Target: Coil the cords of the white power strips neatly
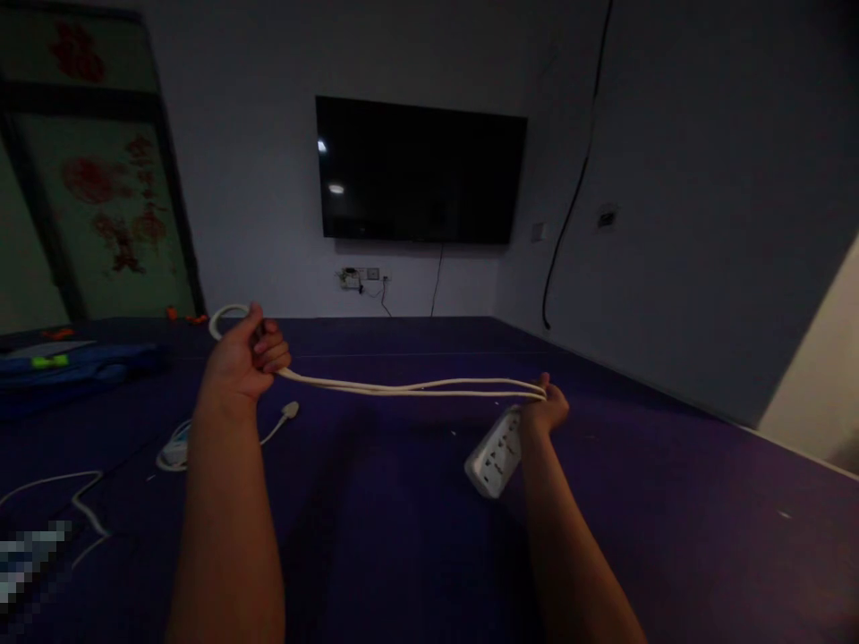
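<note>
My left hand (pixel 247 353) is closed in a fist round several strands of a white cable (pixel 409 387), with a loop of it sticking out behind the hand. The strands run level to my right hand (pixel 547 407), which is closed on their other end. A white power strip (pixel 495 452) hangs tilted just below my right hand, joined to the cable. Both hands are raised above a dark purple floor surface (pixel 403 519).
A second white cord with a plug (pixel 288 411) lies on the floor at the left, by another coil (pixel 175 452). Blue items (pixel 73 362) sit far left. A dark wall television (pixel 420 170), wall sockets (pixel 362 277) and a hanging black cable (pixel 577 179) are ahead.
</note>
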The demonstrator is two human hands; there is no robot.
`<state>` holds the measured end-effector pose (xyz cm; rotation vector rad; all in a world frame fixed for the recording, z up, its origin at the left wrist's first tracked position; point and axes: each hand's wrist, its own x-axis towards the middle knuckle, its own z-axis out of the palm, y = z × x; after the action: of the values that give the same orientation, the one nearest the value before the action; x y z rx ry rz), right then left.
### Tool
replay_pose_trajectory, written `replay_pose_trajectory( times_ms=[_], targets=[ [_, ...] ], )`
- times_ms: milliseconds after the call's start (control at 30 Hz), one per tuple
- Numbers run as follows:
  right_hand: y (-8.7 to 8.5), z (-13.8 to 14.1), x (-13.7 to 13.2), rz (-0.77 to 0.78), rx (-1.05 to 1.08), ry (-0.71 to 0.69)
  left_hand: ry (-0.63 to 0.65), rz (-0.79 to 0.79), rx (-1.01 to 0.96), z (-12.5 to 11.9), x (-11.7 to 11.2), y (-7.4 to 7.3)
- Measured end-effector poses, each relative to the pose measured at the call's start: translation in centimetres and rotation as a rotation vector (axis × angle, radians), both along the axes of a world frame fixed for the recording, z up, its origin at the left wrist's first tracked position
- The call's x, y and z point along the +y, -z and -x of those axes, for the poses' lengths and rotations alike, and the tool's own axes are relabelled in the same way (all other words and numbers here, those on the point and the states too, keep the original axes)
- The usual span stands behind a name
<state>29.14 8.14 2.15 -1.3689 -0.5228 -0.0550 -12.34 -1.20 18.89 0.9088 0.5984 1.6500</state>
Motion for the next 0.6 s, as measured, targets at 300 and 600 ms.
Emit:
replay_pose_trajectory(
  times_ms=[300, 600],
  targets=[
    [0.1, 1.4, 0.3, -0.129, -0.169, -0.249, -0.298, 0.249, 0.102, 0.6, 0.8, 1.3],
    [0.5, 0.9, 0.4, -0.022, -0.201, -0.088, -0.275, -0.153, -0.504, 1.8, 0.4, 0.5]
  ],
)
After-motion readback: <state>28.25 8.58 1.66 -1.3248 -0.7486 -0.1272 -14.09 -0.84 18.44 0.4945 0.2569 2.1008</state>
